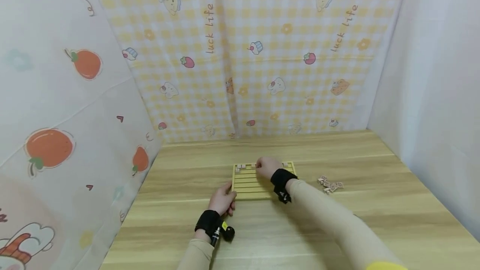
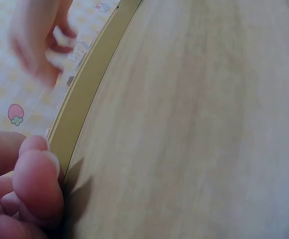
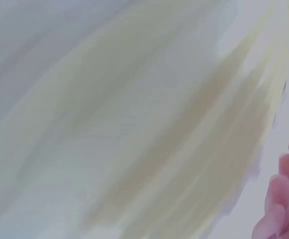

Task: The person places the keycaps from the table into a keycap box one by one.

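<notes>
A yellow slotted board (image 1: 250,184) with several horizontal grooves lies on the table. My left hand (image 1: 222,200) holds its near left corner; in the left wrist view the fingertips (image 2: 37,184) meet the board's edge (image 2: 87,82). Over the upper rows is my right hand (image 1: 268,167), fingers bent and pointing down, beside a small pale tile (image 1: 253,166). Blur and the hand itself hide whether a tile is between its fingers. More small tiles (image 1: 241,166) sit at the board's top left, and one tile (image 1: 285,164) at the top right. In the right wrist view, curled fingers (image 3: 279,191) appear at the edge.
A loose pile of small wooden tiles (image 1: 329,184) lies on the table right of the board. The wood-grain table (image 1: 180,178) is bordered by a checked cloth (image 1: 258,103) at the back and pale cloth sheets at both sides.
</notes>
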Demonstrator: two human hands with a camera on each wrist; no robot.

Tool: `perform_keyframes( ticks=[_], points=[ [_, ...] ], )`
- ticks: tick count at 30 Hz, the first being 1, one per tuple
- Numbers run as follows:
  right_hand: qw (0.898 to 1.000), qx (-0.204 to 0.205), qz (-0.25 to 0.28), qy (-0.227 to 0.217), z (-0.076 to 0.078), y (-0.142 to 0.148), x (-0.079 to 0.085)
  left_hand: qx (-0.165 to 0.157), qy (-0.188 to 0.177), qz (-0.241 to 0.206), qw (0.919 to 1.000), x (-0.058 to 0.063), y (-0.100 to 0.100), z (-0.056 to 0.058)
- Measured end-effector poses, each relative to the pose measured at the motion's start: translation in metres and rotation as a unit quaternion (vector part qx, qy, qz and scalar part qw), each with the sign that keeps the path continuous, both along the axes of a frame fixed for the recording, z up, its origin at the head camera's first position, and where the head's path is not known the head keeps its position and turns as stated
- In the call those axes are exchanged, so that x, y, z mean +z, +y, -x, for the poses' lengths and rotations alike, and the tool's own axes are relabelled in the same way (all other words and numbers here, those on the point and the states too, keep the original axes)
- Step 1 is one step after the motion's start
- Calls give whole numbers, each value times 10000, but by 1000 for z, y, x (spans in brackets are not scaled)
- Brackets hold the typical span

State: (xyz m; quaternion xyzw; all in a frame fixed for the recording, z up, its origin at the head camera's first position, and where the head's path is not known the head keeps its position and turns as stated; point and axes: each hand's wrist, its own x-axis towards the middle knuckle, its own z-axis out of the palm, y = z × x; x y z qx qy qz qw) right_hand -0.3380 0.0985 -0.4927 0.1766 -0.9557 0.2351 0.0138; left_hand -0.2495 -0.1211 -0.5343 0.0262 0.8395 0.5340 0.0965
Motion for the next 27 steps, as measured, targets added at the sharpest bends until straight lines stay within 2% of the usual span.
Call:
perform_keyframes(
  ticks=[5,10,13,16,20,24,27],
  points=[
    [9997,-176,-140,2,-9,67,14,27,0,-27,10000,-1,-2,0],
    [9983,-491,-236,-229,-22,139,10,-1,-27,-28,10000,-5,0,2],
    [9955,-634,-436,-544,-27,170,4,-15,4,17,10000,-4,0,2],
    [9931,-701,-546,-768,-26,187,-2,11,9,20,10000,-2,-3,2],
    [9912,-897,-443,-864,-29,195,-4,103,38,11,9999,0,-4,1],
    [9883,-1111,-442,-948,-39,196,-1,120,41,14,9999,-1,-2,0],
    [9877,-1121,-398,-1018,-47,196,4,59,6,-20,10000,0,0,-2]
  ],
)
